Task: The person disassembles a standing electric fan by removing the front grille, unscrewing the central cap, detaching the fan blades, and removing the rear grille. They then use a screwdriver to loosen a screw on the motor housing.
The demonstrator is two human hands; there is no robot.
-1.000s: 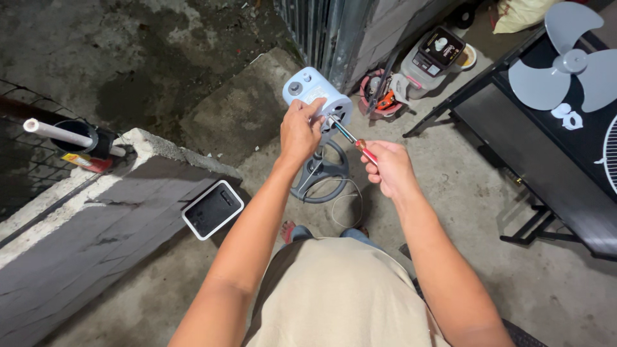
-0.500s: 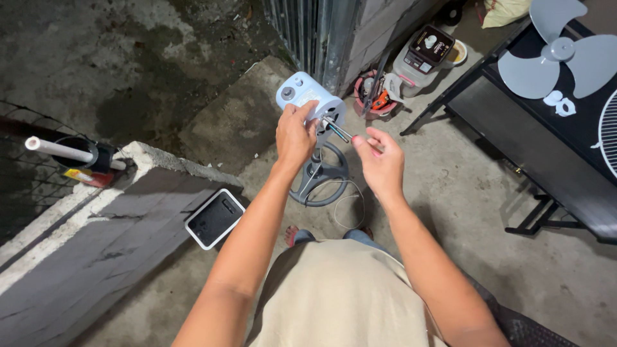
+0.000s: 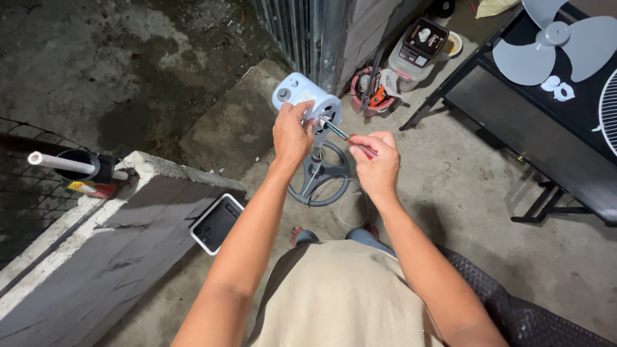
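Note:
My left hand (image 3: 291, 133) grips the pale blue motor housing (image 3: 298, 94) of a stand fan, held up in front of me. My right hand (image 3: 375, 162) is closed around the red handle of a screwdriver (image 3: 345, 135), whose shaft points into the open front of the housing. Below them the fan's grey ring base (image 3: 321, 175) rests on the concrete floor, with a thin white cord (image 3: 352, 200) looping beside it.
A black table (image 3: 540, 122) at right carries grey fan blades (image 3: 546, 42) and a wire guard (image 3: 609, 122). A red tool bucket (image 3: 373, 95) and a white appliance (image 3: 421, 46) stand by the metal wall. A concrete ledge (image 3: 96, 231) and a tablet (image 3: 216, 223) lie at left.
My right hand let go of the screwdriver handle, opened for a moment, then closed on it again nearer the housing. The view shifted slightly.

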